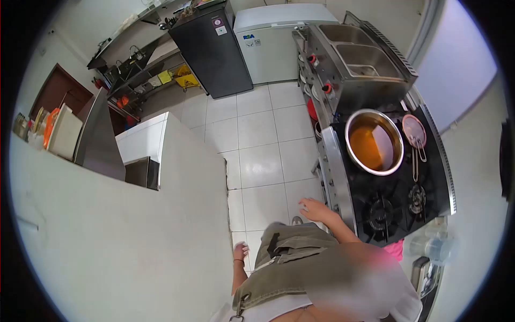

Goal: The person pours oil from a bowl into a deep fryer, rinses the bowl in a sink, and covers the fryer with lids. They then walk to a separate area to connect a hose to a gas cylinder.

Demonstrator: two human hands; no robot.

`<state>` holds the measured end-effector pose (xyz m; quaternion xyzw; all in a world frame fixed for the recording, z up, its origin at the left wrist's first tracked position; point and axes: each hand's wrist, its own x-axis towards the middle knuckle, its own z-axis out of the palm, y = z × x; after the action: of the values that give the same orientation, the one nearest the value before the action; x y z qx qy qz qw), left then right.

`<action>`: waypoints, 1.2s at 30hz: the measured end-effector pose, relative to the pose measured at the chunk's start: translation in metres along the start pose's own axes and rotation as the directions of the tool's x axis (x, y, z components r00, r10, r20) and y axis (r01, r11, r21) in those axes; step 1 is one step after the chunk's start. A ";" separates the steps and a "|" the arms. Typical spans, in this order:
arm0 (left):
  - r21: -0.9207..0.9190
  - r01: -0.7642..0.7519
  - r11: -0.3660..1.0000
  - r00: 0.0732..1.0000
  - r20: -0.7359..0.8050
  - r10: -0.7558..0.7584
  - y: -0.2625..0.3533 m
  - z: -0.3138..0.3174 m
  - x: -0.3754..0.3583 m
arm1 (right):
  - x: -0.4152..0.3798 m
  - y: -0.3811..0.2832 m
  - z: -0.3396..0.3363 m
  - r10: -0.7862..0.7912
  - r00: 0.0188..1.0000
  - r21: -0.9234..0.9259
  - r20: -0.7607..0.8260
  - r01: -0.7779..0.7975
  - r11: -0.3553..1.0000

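My right hand point(315, 210) hangs beside the front of the stove, its fingers loosely apart and nothing in them. Low by my left hip is my left hand point(240, 251), also without anything in it, its fingers slightly bent and apart. It is close to the white half wall. On the black stove top point(370, 188) stands a large steel pot point(351, 155) with orange-brown liquid in it, bright with a reflection. Behind the pot lie a round pink strainer point(413, 129) and long metal handles. Neither hand touches the pot.
Beyond the stove is a steel fryer point(359, 88) with red knobs. A white chest freezer point(273, 51) and a dark fridge point(210, 51) stand at the far end. The white half wall point(182, 241) runs along my left; tiled floor point(261, 163) lies ahead. Clear plastic containers point(437, 249) sit at right.
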<state>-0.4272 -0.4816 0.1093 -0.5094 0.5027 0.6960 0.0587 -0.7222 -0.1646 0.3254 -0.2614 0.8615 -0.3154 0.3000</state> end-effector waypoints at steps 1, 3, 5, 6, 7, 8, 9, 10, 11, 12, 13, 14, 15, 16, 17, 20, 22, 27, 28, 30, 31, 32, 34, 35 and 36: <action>-0.154 -0.061 0.986 0.992 -0.122 0.042 0.057 0.027 -0.026 | 0.026 -0.013 -0.015 -0.078 0.997 0.004 -0.014 0.078 0.997; -0.238 -0.032 0.971 0.976 -0.216 -0.021 0.074 0.028 -0.004 | 0.071 -0.034 -0.042 -0.170 0.985 -0.018 -0.030 0.170 0.985; -0.365 0.138 0.921 0.990 0.076 -0.119 0.010 -0.013 0.059 | 0.115 -0.044 -0.065 -0.245 0.969 0.080 0.043 0.241 0.967; -0.389 0.240 0.889 0.962 0.220 -0.163 -0.003 -0.022 0.078 | 0.140 -0.038 -0.069 -0.265 0.963 0.059 0.051 0.262 0.963; 0.387 -0.097 0.917 0.995 0.013 0.100 -0.009 -0.002 0.062 | 0.160 -0.032 -0.075 -0.276 0.961 0.069 0.028 0.274 0.959; 0.603 0.067 0.795 0.996 -0.084 -0.020 -0.016 0.005 0.075 | 0.179 -0.026 -0.081 -0.282 0.959 0.084 -0.003 0.282 0.956; 0.626 0.177 0.759 0.984 -0.124 -0.127 -0.002 0.025 0.082 | 0.196 -0.019 -0.088 -0.257 0.966 0.077 -0.032 0.259 0.963; 0.642 0.202 0.739 0.979 -0.114 -0.169 0.020 0.036 0.094 | 0.213 -0.009 -0.093 -0.230 0.971 0.071 -0.060 0.234 0.970; 0.666 0.204 0.718 0.977 -0.098 -0.188 0.048 0.046 0.111 | 0.231 0.006 -0.095 -0.168 0.982 0.088 -0.087 0.175 0.981; 0.686 0.200 0.700 0.977 -0.083 -0.199 0.077 0.052 0.130 | 0.247 0.016 -0.099 -0.100 0.990 0.112 -0.103 0.112 0.987; 0.705 0.192 0.683 0.976 -0.066 -0.206 0.105 0.059 0.150 | 0.262 0.019 -0.106 -0.083 0.989 0.123 -0.123 0.098 0.988; 0.717 0.186 0.672 0.976 -0.056 -0.210 0.134 0.063 0.170 | 0.275 0.023 -0.116 -0.019 0.993 0.135 -0.117 0.035 0.990; 0.728 0.175 0.663 0.976 -0.041 -0.212 0.165 0.067 0.192 | 0.290 0.023 -0.129 0.042 0.993 0.143 -0.110 -0.026 0.989; 0.734 0.175 0.656 0.976 -0.040 -0.215 0.195 0.070 0.217 | 0.310 0.022 -0.145 0.054 0.990 0.142 -0.127 -0.035 0.989; 0.745 0.171 0.645 0.975 -0.036 -0.217 0.227 0.071 0.242 | 0.333 0.020 -0.161 0.052 0.979 0.148 -0.198 -0.022 0.989; 0.770 0.166 0.615 0.976 -0.038 -0.216 0.341 0.065 0.354 | 0.375 0.007 -0.196 0.116 0.938 0.205 -0.326 -0.050 0.977; 0.679 0.183 0.711 0.979 -0.063 -0.192 0.443 0.083 0.445 | 0.405 -0.004 -0.232 0.174 0.851 0.294 -0.496 -0.023 0.956; 0.309 -0.269 0.912 0.963 0.100 0.250 0.716 0.228 0.543 | 0.457 0.037 -0.252 0.335 0.776 0.409 -0.535 -0.110 0.906; 0.254 -0.341 0.905 0.940 0.087 0.329 0.758 0.277 0.533 | 0.465 0.046 -0.252 0.347 0.782 0.394 -0.518 -0.142 0.908; 0.239 -0.376 0.895 0.925 0.158 0.346 0.788 0.344 0.554 | 0.474 0.054 -0.269 0.355 0.784 0.324 -0.508 -0.208 0.923; 0.224 -0.388 0.894 0.917 0.185 0.352 0.793 0.370 0.560 | 0.477 0.055 -0.281 0.383 0.767 0.341 -0.515 -0.227 0.912; 0.204 -0.356 0.912 0.919 0.254 0.302 0.788 0.398 0.564 | 0.482 0.055 -0.289 0.369 0.762 0.365 -0.532 -0.187 0.912; 0.334 -0.217 0.917 0.935 0.342 0.096 0.750 0.453 0.594 | 0.489 0.047 -0.321 0.384 0.733 0.411 -0.562 -0.156 0.898; 0.500 -0.236 0.834 0.873 0.485 -0.044 0.718 0.473 0.629 | 0.491 0.050 -0.332 0.428 0.695 0.443 -0.578 -0.172 0.880; 0.686 -0.236 0.688 0.845 0.494 -0.203 0.701 0.497 0.608 | 0.489 0.052 -0.337 0.436 0.647 0.406 -0.626 -0.207 0.890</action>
<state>-1.4552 -0.7073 0.0786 -0.2248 0.7033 0.5532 0.3857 -1.2993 -0.3122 0.3258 0.0856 0.8843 -0.4574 0.0374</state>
